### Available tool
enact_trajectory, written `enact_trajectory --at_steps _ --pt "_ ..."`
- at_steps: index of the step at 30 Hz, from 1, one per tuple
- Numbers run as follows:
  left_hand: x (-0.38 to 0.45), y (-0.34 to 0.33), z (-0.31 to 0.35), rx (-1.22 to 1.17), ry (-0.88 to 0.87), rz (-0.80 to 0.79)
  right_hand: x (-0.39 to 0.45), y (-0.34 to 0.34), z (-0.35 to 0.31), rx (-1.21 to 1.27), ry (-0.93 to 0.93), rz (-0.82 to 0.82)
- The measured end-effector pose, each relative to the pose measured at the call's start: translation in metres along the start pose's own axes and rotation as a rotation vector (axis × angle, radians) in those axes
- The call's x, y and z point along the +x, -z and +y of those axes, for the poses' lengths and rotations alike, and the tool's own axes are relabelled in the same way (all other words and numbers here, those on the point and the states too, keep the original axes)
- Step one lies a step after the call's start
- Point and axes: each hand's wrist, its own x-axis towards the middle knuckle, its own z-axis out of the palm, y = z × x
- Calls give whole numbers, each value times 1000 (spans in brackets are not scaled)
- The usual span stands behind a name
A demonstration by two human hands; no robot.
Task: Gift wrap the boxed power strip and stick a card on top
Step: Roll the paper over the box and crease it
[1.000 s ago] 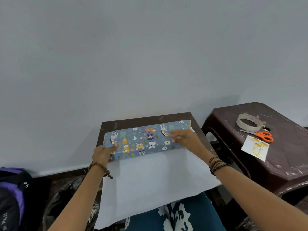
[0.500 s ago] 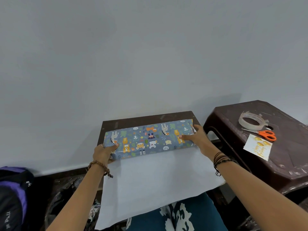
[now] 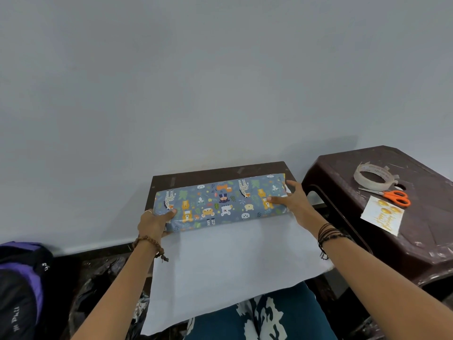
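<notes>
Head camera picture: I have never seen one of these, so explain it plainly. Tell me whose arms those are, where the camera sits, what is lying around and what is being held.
There is no machine here. The camera is worn on a person's head and looks forward and down, so the two bare arms belong to the wearer. The left hand grips the left end of a long box with animal-print wrapping paper folded over it. The right hand holds its right end, thumb on top. The paper's plain white underside spreads toward the person's lap. All this rests on a small dark table against a wall. On the brown stool at the right lie a tape roll, orange scissors and a card, none being touched.
</notes>
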Motion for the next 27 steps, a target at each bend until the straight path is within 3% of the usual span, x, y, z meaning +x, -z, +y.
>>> enact_trajectory --at_steps 5,9,14,16,20,23,27 --pt "-20 -4 -3 33 -136 54 3 0 1 -43 74 30" --pt "-19 0 -5 -94 -49 15 -1 -4 0 -267 213 97" --pt "-15 6 -13 -303 97 -71 0 -14 0 -909 499 187" --pt "-14 7 -13 -331 129 -74 -2 -24 2 -1115 658 106" --pt "-7 6 -12 -314 182 -79 -15 -42 4 -1072 482 -199" --pt "-7 5 -11 -328 163 -104 -16 -41 4 -1083 397 -191" --pt "-20 -1 -10 -241 -52 -128 -17 -38 -5 -1050 351 -162"
